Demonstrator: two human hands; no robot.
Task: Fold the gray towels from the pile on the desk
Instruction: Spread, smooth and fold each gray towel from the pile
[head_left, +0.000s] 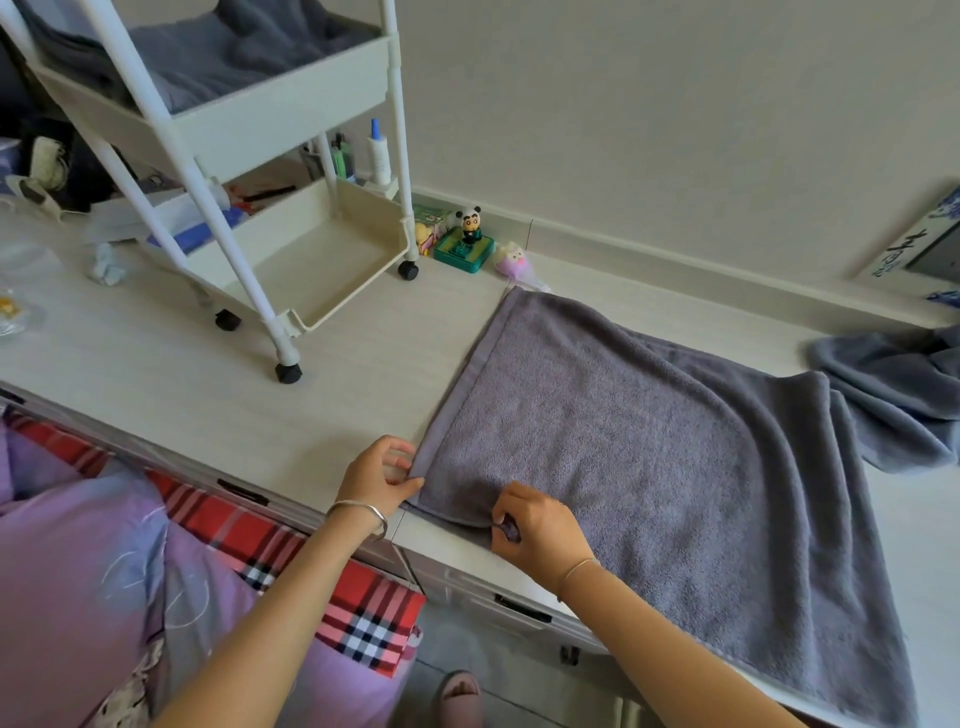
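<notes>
A gray towel (649, 447) lies spread across the right half of the white desk (208, 384), doubled over, its near side hanging past the desk's front edge. My left hand (379, 470) pinches the towel's near left corner at the hem. My right hand (535, 527) grips the towel's front edge a little to the right of it. More gray towels (893, 384) lie crumpled at the far right of the desk.
A white wheeled cart (291, 249) stands on the desk at the left, with folded gray towels (218, 57) in its upper tray. Small toy figures (467, 236) sit by the wall. A tissue box (924, 244) is far right. Bedding (156, 571) lies below left.
</notes>
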